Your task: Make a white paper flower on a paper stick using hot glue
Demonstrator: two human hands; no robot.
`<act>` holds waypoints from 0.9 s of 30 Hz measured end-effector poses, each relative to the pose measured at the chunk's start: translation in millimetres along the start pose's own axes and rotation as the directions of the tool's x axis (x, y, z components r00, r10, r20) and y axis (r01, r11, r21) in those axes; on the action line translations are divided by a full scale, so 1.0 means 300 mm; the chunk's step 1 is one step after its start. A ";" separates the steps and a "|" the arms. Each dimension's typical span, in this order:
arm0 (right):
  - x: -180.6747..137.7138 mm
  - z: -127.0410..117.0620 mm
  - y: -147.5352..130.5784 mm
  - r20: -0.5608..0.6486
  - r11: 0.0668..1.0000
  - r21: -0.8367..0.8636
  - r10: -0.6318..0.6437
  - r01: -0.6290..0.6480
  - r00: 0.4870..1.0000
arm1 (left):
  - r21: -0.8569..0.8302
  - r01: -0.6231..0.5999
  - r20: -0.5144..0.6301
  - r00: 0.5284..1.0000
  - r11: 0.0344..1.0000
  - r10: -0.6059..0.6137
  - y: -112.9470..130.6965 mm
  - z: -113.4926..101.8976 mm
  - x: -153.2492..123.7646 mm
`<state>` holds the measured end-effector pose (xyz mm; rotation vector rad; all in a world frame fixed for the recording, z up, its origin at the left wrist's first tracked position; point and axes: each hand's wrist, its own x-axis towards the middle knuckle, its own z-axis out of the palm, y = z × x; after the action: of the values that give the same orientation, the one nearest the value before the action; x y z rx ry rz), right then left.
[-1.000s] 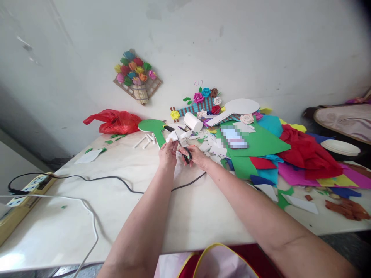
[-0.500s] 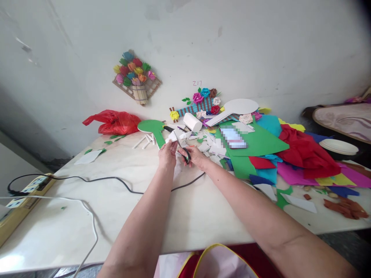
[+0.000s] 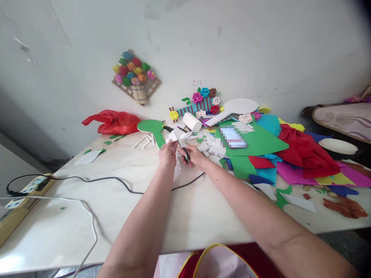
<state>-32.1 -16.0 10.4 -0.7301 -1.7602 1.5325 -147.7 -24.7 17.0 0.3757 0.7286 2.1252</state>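
Near the middle of the table, my left hand (image 3: 167, 155) pinches a small piece of white paper (image 3: 173, 136) between its fingertips. My right hand (image 3: 194, 157) is closed around the dark handles of a pair of scissors (image 3: 187, 155); the blades point up and left, right beside the white paper. Whether the blades bite into the paper is too small to tell. Just beyond my left hand lies a green paddle-shaped cutout (image 3: 155, 129). White paper scraps (image 3: 216, 148) are scattered to the right of the scissors.
A phone (image 3: 233, 137) rests on green sheets (image 3: 261, 143). Coloured paper and red crepe (image 3: 308, 150) pile up at right. A red plastic bag (image 3: 118, 122) sits back left. A black cable (image 3: 116, 178) crosses the table from a power strip (image 3: 27, 197). Paper flowers (image 3: 198, 97) lean on the wall.
Almost nothing differs. Both hands keep the same hold on the paper and the scissors, with only a slight shift of the scissors.
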 end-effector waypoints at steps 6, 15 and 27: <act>0.001 -0.001 0.002 -0.029 0.999 -0.014 0.030 -0.031 0.999 | 0.013 0.005 -0.022 1.000 1.000 -0.005 0.004 0.009 -0.007; 0.004 0.006 0.004 -0.052 1.000 -0.012 0.004 -0.004 0.999 | 0.016 0.010 -0.016 1.000 1.000 -0.010 -0.004 0.003 0.001; 0.010 0.014 0.014 -0.087 0.993 -0.108 -0.051 0.042 0.995 | 0.018 0.014 -0.042 0.999 1.000 -0.013 0.005 0.012 -0.004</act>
<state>-37.4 -15.5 6.2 -0.7921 -1.7894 1.3632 -146.1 -25.0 20.7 0.3358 0.7726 2.1206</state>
